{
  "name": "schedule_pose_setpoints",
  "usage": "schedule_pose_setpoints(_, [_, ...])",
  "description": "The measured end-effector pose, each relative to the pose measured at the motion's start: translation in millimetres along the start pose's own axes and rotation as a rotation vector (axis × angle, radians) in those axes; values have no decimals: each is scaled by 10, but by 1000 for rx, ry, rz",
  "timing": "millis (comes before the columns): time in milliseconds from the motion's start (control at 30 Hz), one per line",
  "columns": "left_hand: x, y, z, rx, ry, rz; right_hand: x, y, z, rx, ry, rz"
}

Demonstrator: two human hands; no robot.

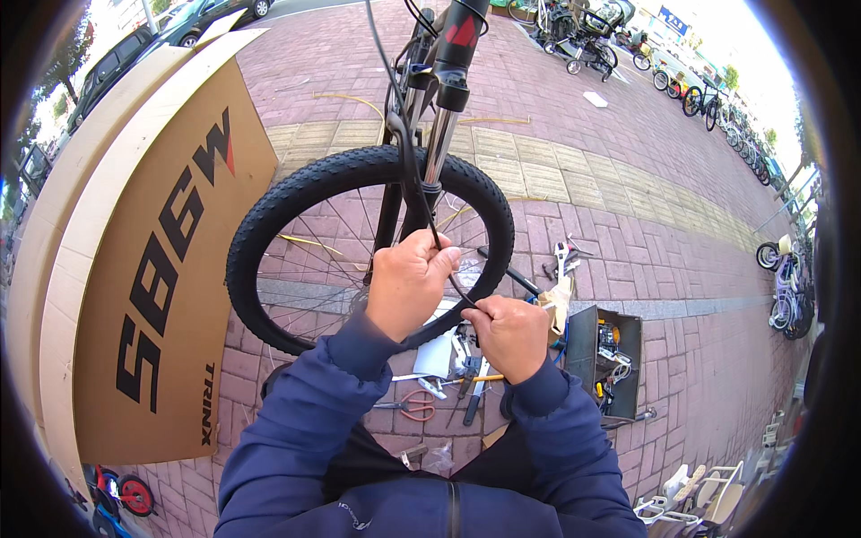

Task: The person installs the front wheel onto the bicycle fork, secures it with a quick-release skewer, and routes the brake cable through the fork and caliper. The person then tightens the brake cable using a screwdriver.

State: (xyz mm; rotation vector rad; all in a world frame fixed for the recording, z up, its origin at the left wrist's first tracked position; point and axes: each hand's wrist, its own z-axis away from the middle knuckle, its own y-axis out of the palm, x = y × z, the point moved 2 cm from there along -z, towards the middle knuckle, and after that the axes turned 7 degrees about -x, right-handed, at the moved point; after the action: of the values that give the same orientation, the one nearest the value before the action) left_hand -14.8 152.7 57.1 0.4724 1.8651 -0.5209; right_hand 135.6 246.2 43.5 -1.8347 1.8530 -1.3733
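A bicycle's front wheel (240, 255) with a knobby black tyre stands in front of me, its fork (439, 148) rising above it. A thin black cable (460, 292) runs down along the fork to my hands. My left hand (408, 280) is closed around the cable in front of the wheel's spokes. Lower and to the right, my right hand (511, 336) pinches the cable near its lower end between thumb and forefinger. I cannot tell whether the cable is a brake hose or a housing. The wheel's hub is partly hidden by my left arm.
A tall cardboard box (179, 269) stands close on the left. Right of my right hand sits an open metal toolbox (583, 345). Red-handled scissors (418, 405) and several loose tools lie on the brick paving below the wheel. Parked bicycles (785, 296) line the far right.
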Motion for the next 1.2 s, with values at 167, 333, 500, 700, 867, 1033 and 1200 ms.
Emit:
schedule_pose_setpoints(167, [-56,210,-278,159,-179,194,-107,18,-9,226,367,-299])
schedule_pose_setpoints(333, [28,310,-453,317,-360,492,-217,21,-15,459,628,-1147])
schedule_pose_setpoints(500, [64,341,-472,402,-487,530,-294,42,-76,565,663,-1273])
schedule_pose_setpoints(700, [-86,-67,-624,195,-354,387,-313,43,-113,505,515,-959])
schedule_pose_setpoints(867, [-198,-432,-662,81,-259,274,-186,107,-141,441,267,-718])
schedule_pose_setpoints(1033, [-241,-519,-638,94,-200,149,-147,223,-141,446,188,-732])
schedule_pose_setpoints(1200, [-311,-569,-764,19,-135,77,-229,311,-158,282,95,-549])
